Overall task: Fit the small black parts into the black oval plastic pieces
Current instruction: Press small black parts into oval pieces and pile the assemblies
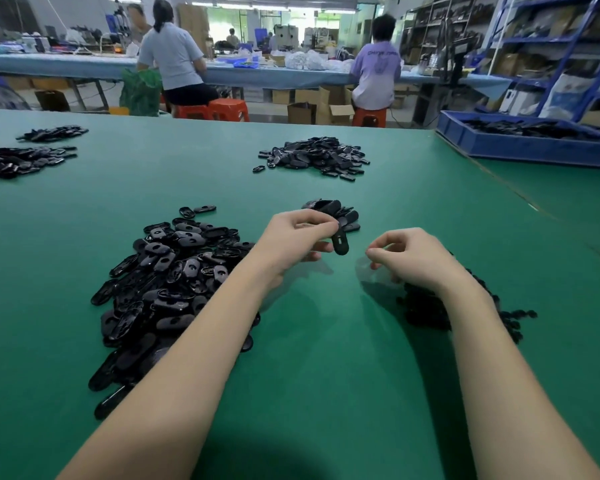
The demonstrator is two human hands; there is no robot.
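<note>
While my left hand [297,233] pinches one black oval piece [340,242] upright above the green surface [326,341], my right hand [414,258] curls its fingertips together; I cannot tell whether that grip holds a small part. My right forearm hides most of the small-parts heap [426,306]. A large pile of ovals [167,285] lies near left, partly covered by my left arm.

On the green table [326,341]: five heaps of black oval pieces [174,282], [314,157], [21,161], [52,132], [336,213]. One heap of small black parts [426,306]. One oval piece [340,242] held up. One blue tray [520,143]. Two hands [291,242], [416,258]. Two seated workers [174,60], [376,71]. Three orange stools [227,109].
</note>
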